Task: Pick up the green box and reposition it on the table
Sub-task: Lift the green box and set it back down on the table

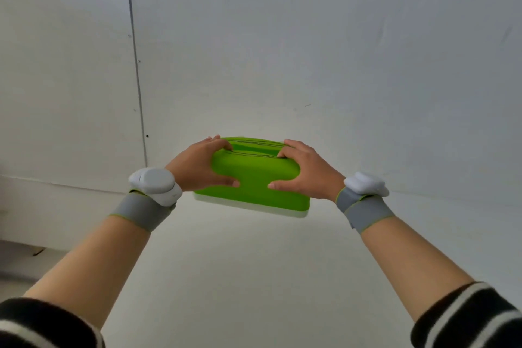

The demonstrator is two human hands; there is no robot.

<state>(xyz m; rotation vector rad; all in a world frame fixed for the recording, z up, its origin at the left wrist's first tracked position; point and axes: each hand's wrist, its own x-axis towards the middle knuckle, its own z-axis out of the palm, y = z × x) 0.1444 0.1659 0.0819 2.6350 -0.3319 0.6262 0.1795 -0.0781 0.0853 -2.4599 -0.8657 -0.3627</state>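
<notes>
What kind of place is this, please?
Probably a data-recording setup, not a home: a bare white table, plain white panels behind it, and white sensors strapped to both wrists. Both hands grip only a green box.

A bare, plain indoor space, more like a test or recording setup than a lived-in room. A white counter (254,277) fills the view, scuffed and marked, with a dark seam (135,65) running between its panels. Both wrists carry grey straps (141,212) with white tracking devices (156,183), suggesting a motion-capture session.
</notes>
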